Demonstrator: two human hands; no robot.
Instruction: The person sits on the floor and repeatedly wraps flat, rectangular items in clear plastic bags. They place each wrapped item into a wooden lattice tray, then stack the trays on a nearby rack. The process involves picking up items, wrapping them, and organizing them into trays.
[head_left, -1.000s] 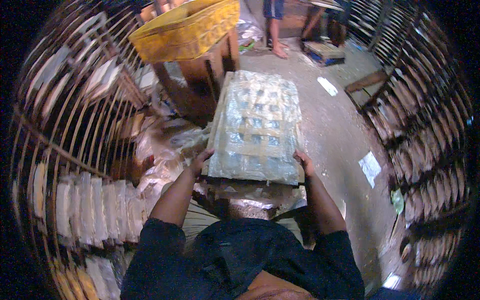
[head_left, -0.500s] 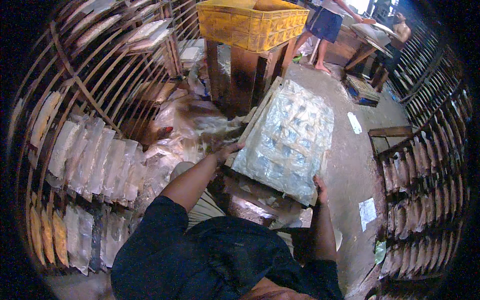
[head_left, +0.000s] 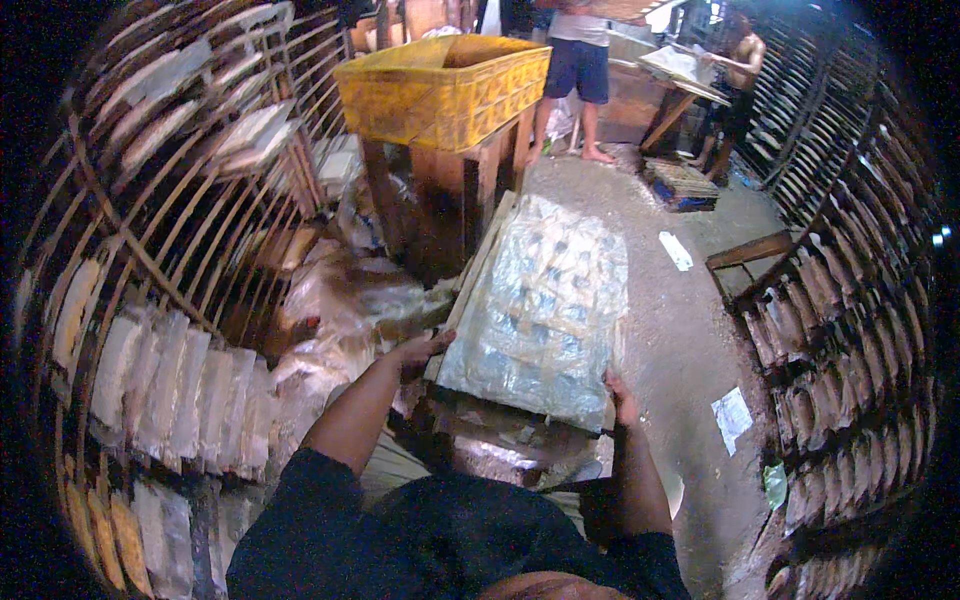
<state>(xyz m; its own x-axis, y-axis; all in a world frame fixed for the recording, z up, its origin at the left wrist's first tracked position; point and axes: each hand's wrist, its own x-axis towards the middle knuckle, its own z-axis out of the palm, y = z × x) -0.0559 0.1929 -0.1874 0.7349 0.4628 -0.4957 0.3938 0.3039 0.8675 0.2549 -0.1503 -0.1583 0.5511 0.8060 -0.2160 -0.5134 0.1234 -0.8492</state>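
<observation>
Brown floor [head_left: 655, 330] is flanked by slatted wooden racks [head_left: 150, 262]. Ahead, a pale rectangular tray [head_left: 540, 310], already plastic-covered, is held at its sides by left hand [head_left: 430, 345] and right hand [head_left: 622, 397], fingers curled; whether setting-down remains cannot be told.

Since a second ago, the plastic-covered board [head_left: 545, 312] is skewing in view, its near edge now sloping down rightward, and the right hand [head_left: 621, 396] is sitting lower than the left hand [head_left: 428, 346]. The yellow crate [head_left: 430, 100] is coming fully into sight. Farther off, one co-worker's torso [head_left: 579, 29] is appearing, and another co-worker [head_left: 743, 62] to its right.
</observation>
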